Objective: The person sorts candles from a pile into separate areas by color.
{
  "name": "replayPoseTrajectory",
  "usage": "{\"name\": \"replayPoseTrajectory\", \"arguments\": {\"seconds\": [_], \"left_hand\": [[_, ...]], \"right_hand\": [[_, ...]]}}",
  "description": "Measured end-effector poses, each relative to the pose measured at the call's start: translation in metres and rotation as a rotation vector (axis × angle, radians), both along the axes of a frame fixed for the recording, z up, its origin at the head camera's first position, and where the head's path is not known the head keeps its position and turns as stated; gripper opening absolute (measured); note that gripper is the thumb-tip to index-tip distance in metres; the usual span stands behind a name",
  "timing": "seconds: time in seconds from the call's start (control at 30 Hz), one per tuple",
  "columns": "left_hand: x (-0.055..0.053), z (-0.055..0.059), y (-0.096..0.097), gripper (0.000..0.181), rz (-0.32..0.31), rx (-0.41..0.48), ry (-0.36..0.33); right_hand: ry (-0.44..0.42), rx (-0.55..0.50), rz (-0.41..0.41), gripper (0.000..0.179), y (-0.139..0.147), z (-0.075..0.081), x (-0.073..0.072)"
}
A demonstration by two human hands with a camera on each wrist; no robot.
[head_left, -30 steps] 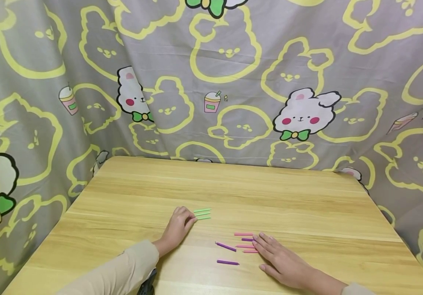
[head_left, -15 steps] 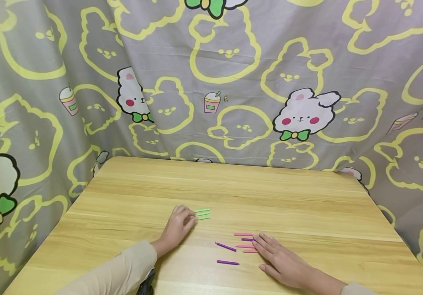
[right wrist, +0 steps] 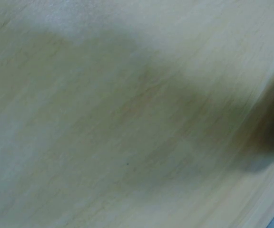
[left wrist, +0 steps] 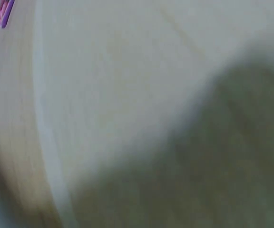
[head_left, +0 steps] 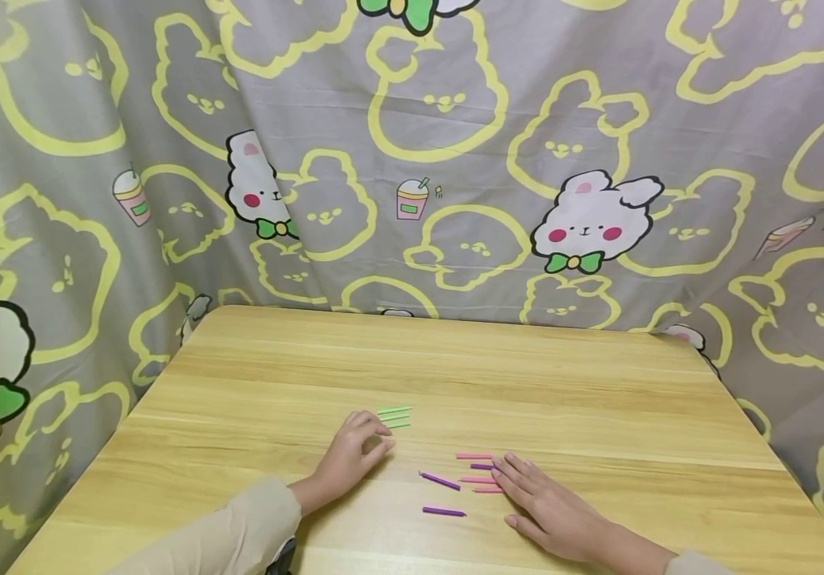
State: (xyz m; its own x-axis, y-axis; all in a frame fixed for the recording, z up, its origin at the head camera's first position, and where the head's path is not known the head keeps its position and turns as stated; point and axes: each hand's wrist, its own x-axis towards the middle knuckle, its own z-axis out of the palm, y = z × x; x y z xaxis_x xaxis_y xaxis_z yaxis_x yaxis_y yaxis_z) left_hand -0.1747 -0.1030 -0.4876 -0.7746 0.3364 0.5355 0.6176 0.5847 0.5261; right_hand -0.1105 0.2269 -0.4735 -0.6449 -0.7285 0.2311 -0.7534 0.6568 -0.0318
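Note:
In the head view, three thin green candles (head_left: 394, 417) lie side by side on the wooden table. My left hand (head_left: 350, 451) is just in front of and left of them, its thumb and forefinger apart and nothing held between them. Whether a fingertip touches the nearest green candle, I cannot tell. My right hand (head_left: 544, 507) rests flat, fingertips over the right ends of some pink candles (head_left: 478, 480) and one purple candle (head_left: 481, 466). Two more purple candles, a slanted one (head_left: 440, 481) and a nearer one (head_left: 444, 511), lie between the hands. Purple candles (left wrist: 7, 14) also show in the left wrist view's corner.
The wooden table (head_left: 563, 383) reaches back to a grey patterned curtain (head_left: 455, 263), which also hangs at both sides. Something black (head_left: 283, 557) sits beneath the left sleeve. Mostly tabletop (right wrist: 80, 142) and shadow fill the right wrist view.
My left hand has drawn back slightly from the green candles toward me, and its thumb and forefinger have parted. The right hand and the candles have stayed in place.

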Motion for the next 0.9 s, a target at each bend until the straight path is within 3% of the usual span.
{"name": "replayPoseTrajectory", "arguments": {"seconds": [0.3,0.9], "left_hand": [[0.012,-0.003,0.011,0.012,-0.132,0.013,-0.097],[0.020,-0.005,0.031,0.013,-0.223,-0.078,-0.103]], "right_hand": [[-0.008,0.003,-0.002,0.051,0.000,0.000,-0.001],[0.080,-0.010,0.033,0.053,0.004,-0.004,0.004]]}}
